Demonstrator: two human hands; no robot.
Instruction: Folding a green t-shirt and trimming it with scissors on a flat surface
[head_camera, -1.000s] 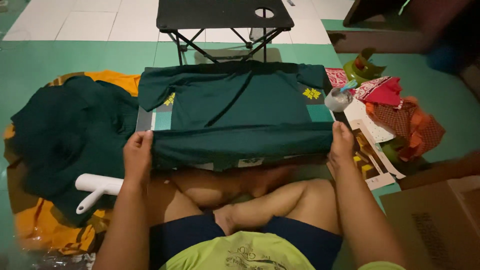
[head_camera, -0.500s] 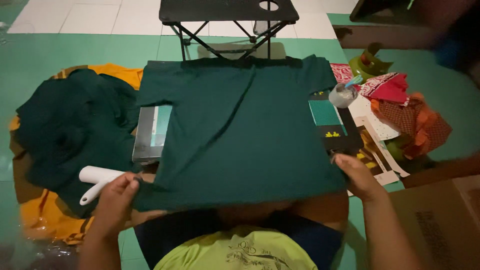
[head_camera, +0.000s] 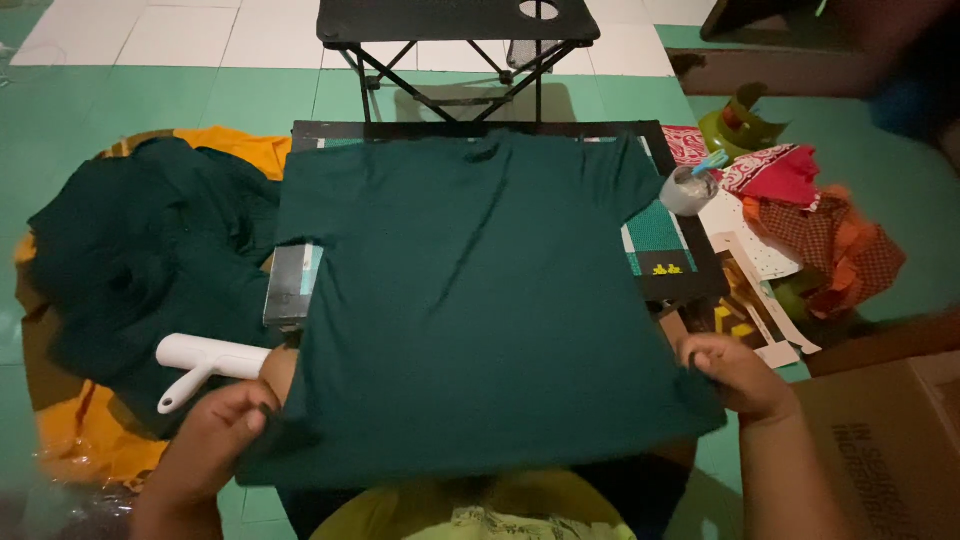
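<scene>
The shirt (head_camera: 480, 300) lies flat on the board (head_camera: 690, 275), collar away; left hand (head_camera: 215, 440) and right hand (head_camera: 735, 375) fingers pinch its hem corners.

A green-painted floor (head_camera: 140, 100), bordered by white tiles at the far side, is seen beneath everything. Straight ahead of both hands, a flat black rectangular board (head_camera: 680, 285) is laid on it, covered by a spread dark green T-shirt (head_camera: 480, 300). Beyond the left hand (head_camera: 215, 440), an orange cloth (head_camera: 80, 440) is spread under a heap of dark green garments (head_camera: 140, 260). By the right hand (head_camera: 735, 375), a brown cardboard box (head_camera: 890, 440) is set.
</scene>
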